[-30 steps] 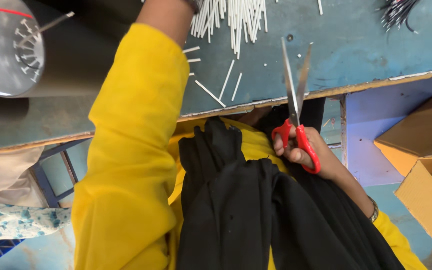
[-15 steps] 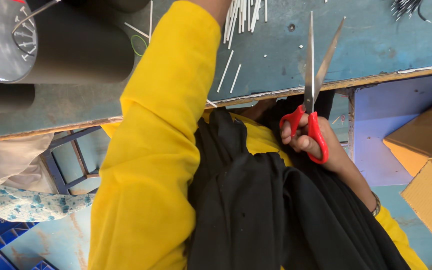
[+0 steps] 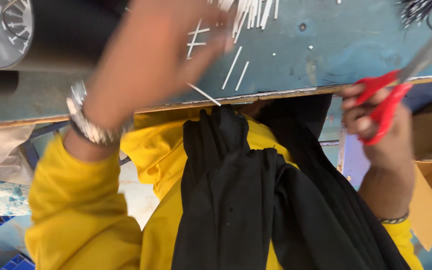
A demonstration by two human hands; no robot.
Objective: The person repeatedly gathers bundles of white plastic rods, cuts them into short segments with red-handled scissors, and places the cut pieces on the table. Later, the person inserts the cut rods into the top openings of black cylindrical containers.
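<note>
Red scissors [image 3: 383,100] gripped right hand [image 3: 371,125]; left hand [image 3: 151,60] blurred above sticks [image 3: 238,75].

we note a worn blue table [image 3: 356,45] bearing scattered thin white sticks [image 3: 236,75] and a grey metal cylinder [image 3: 6,35].

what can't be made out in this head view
- Left hand: motion-blurred, so its grip on any white sticks is unclear.
- Red scissors: blades blurred and cut off by the right edge.
- Black bundle: cropped by the top edge.
- Right hand: fingers partly hidden by the handles.
</note>
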